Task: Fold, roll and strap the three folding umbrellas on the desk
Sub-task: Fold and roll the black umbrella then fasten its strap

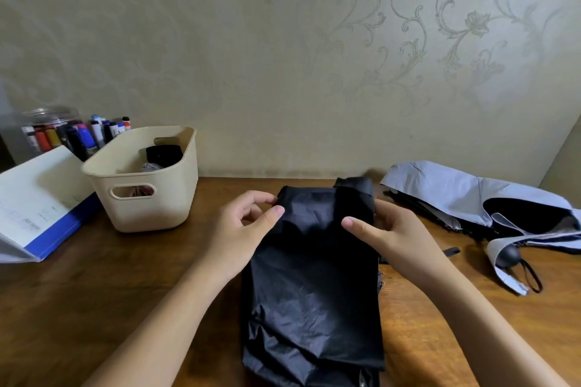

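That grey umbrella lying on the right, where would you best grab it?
Probably by the round black handle at the near end of the grey umbrella, coming down from above: it is the one firm part lying mostly clear of the loose cloth.

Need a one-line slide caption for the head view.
Left hand and right hand grip the black umbrella on the desk; grey umbrella lies loose at right.
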